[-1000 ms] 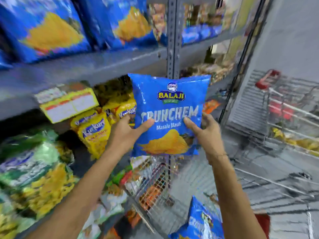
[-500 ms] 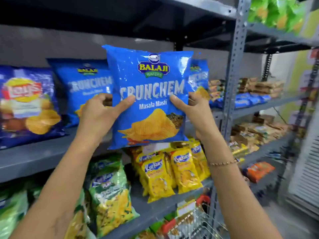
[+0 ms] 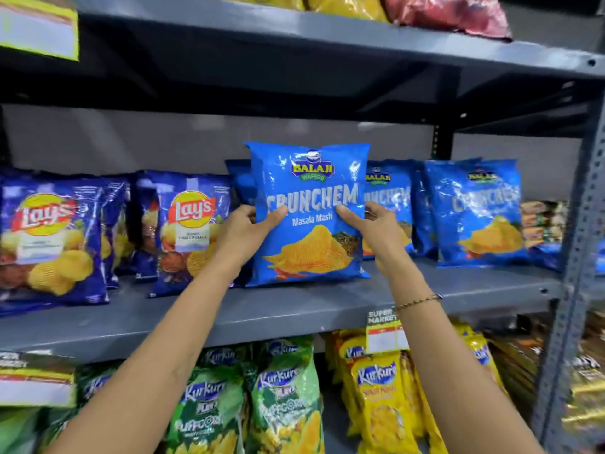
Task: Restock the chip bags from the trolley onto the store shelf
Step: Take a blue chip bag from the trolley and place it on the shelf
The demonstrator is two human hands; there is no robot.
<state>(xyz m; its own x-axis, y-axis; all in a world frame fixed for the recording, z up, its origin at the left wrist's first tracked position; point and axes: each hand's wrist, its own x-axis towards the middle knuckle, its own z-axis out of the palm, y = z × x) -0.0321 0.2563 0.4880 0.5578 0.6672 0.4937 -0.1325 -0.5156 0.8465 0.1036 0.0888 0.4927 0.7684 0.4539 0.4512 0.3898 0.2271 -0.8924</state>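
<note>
Along the bottom of the frame, below the arms, green Kurkure bags (image 3: 281, 398) hang at lower centre and yellow Kurkure bags (image 3: 379, 398) at lower right; their number cannot be told, as they overlap and blur. A price tag (image 3: 383, 332) is clipped to the front lip of the shelf (image 3: 294, 312) just above the yellow ones. A thin bracelet (image 3: 419, 301) is worn on the right wrist.

At the centre of the frame one blue bag (image 3: 311, 214) is held upright, its bottom edge at or just above the shelf board. It is clamped at both sides: the left hand (image 3: 245, 234) is closed on its left edge, thumb across the front, and the right hand (image 3: 373, 231) is closed on its right edge in the same way. The bag is glossy blue, printed "Balaji Wafers", "Crunchem" and "Masala Masti", with yellow ridged chips pictured low on the front.

Behind it a second bag of the same kind is partly hidden. To the right, two more Crunchem bags (image 3: 478, 214) stand upright on the board, the nearer one half covered by the right hand. To the left, two Lay's bags (image 3: 49, 237) face forward, with further ones edge-on between them. A grey upright (image 3: 576, 257) bounds the bay at the right edge.

At the top of the frame, yellow and red bags (image 3: 451, 14) lie on the next board up.
</note>
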